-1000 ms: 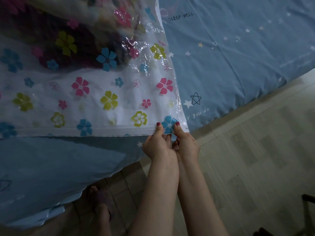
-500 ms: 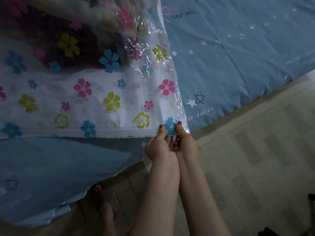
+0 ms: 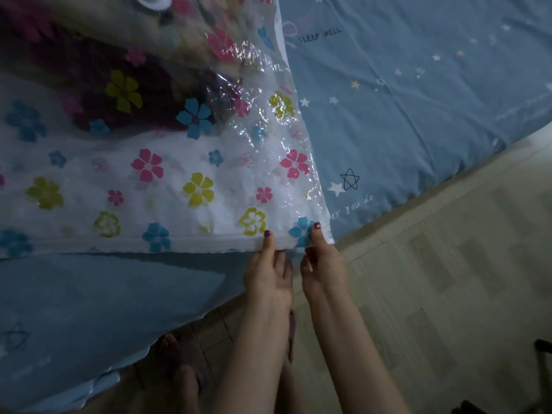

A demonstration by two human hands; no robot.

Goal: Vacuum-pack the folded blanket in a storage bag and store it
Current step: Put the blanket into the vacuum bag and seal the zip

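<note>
A clear storage bag (image 3: 179, 180) printed with coloured flowers lies on the bed, its zip edge toward me. Inside it, at the upper left, shows the dark folded blanket (image 3: 98, 85). A white round valve (image 3: 152, 1) sits at the top edge of the frame. My left hand (image 3: 268, 273) pinches the zip strip with thumb on top. Just to its right, my right hand (image 3: 324, 264) pinches the same strip at the bag's near right corner.
The bed wears a blue sheet (image 3: 418, 100) with stars and the words SLEEP WELL. Its edge runs diagonally above a pale tiled floor (image 3: 448, 279). My feet (image 3: 182, 363) stand by the bed. A dark object (image 3: 543, 354) pokes in at the right edge.
My two hands, pressed together before, have come slightly apart along the zip strip; the left one has shifted a little left. The bag has not moved.
</note>
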